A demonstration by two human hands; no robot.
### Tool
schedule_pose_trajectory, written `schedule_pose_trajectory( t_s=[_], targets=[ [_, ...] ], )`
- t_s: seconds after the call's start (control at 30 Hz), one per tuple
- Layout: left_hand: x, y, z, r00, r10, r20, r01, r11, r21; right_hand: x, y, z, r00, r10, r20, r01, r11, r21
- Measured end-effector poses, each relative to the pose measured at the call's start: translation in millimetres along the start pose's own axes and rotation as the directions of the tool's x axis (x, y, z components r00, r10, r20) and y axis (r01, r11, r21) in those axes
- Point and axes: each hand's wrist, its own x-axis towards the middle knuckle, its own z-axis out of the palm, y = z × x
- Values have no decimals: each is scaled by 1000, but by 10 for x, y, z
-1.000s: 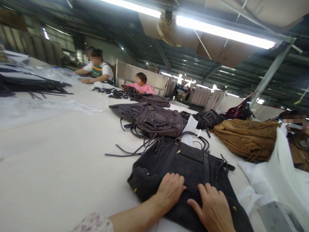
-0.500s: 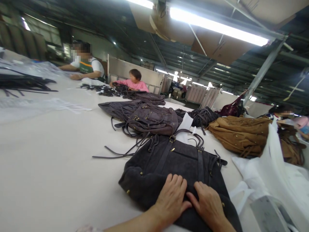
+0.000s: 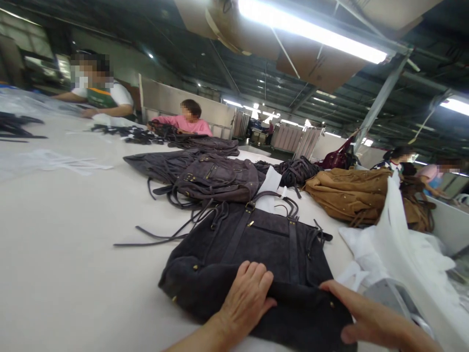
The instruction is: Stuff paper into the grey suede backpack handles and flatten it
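Head camera view cuts off much at the bottom edge: the near end of the dark suede bag (image 3: 256, 249) runs out of frame, and both forearms enter from there with elbows unseen. That bag lies flat on the white table (image 3: 66, 234), near and centre, its buckled straps pointing to the far side. The left hand (image 3: 245, 298) rests palm down on the bag's near half, fingers together and laid flat, gripping nothing. The right hand (image 3: 370, 318) lies at the bag's near right corner, fingers stretched out toward the left along the edge; its thumb appears to tuck under the fabric, though the underside is hidden, so whether it pinches the corner cannot be told. White plastic wrapping (image 3: 399, 249) on the right covers whatever is beneath it. Beyond the dark bag sits a purple-grey bag (image 3: 216, 178) with loose straps trailing left, and a tan bag (image 3: 348, 193) far right. Co-workers at the far edge are blurred and small.
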Motion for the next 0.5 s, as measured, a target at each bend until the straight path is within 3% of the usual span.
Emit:
schedule_pose_trajectory(
  t_s=[0.1, 0.23, 0.33, 0.43, 0.5],
  targets=[
    [-12, -17, 8, 998, 53, -32, -52, 998, 25, 92, -5, 100, 988, -55, -144, 6, 948, -319],
    [-59, -32, 35, 977, 205, -65, -199, 976, 89, 94, 140, 452, 904, -340, -259, 68, 711, -700],
    [-93, -38, 23, 954, 294, -62, -287, 953, 99, -27, 244, 632, 833, -499, -236, 135, 599, -789],
    [-122, -55, -27, 921, 386, -52, -382, 921, 83, -140, 224, 633, 788, -582, -199, 179, 526, -832],
    [-137, -69, -61, 900, 434, -51, -430, 900, 70, -193, 180, 598, 730, -656, -194, 204, 480, -853]
  ],
)
